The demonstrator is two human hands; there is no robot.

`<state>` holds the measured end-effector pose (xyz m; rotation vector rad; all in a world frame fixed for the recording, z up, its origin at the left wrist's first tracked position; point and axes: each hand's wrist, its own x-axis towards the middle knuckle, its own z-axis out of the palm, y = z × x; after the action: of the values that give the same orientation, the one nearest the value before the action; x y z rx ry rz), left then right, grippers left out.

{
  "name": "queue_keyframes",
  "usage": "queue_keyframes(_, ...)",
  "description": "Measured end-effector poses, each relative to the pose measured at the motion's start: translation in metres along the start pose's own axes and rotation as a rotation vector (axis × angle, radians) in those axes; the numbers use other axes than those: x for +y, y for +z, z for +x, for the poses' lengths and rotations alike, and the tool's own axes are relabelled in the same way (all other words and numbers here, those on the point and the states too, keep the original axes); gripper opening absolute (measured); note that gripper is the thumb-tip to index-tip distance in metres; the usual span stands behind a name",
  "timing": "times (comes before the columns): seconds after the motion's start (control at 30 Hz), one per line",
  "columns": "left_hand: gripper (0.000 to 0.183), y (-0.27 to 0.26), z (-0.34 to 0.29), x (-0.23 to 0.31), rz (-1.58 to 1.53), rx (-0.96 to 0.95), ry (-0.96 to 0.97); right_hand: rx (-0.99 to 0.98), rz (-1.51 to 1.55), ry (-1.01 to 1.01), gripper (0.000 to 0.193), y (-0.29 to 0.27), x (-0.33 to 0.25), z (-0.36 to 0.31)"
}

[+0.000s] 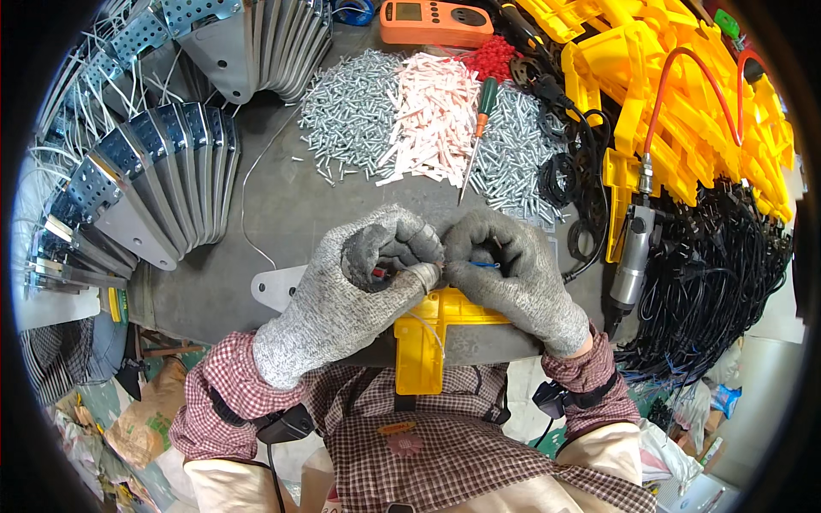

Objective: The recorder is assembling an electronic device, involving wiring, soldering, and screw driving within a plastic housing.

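My left hand (pixel 368 282) and my right hand (pixel 505 274), both in grey work gloves, meet fingertip to fingertip at the near edge of the table. A short blue wire (pixel 485 264) shows within the curl of my right fingers, which are pinched. My left thumb and fingers pinch too, but what lies between their tips is too small to make out; a bit of something red (pixel 379 273) peeks from that palm. Under the hands, a yellow plastic bracket (pixel 419 350) overhangs the table edge. From beneath my left wrist sticks out a grey metal plate (pixel 275 286).
Piles of screws (pixel 346 111), pale pink strips (pixel 434 115) and red bits (pixel 492 61) lie beyond, with a screwdriver (pixel 485 115) across them. An orange meter (pixel 434 21) sits behind. Metal brackets (pixel 167 184) stand left; yellow parts (pixel 684 103), black cords (pixel 693 282) and an air screwdriver (pixel 634 256) are right.
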<state>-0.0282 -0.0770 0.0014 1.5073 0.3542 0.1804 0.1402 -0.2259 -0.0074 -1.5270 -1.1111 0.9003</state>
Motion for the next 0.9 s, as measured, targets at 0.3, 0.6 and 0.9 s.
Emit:
queue_keyframes(0.3,0.022,0.003,-0.002,0.005,0.549,0.023,0.365,-0.002,-0.342,0.060,0.010,0.004,-0.022,-0.004)
queue_keyframes(0.6,0.035,-0.007,0.003,0.011,-0.302,-0.097,-0.168,0.103,-0.447,-0.477,0.021,0.012,-0.007,0.002)
queue_keyframes(0.9,0.031,-0.005,-0.002,0.001,0.619,0.032,0.427,-0.018,-0.100,-0.186,0.021,0.008,0.000,0.002)
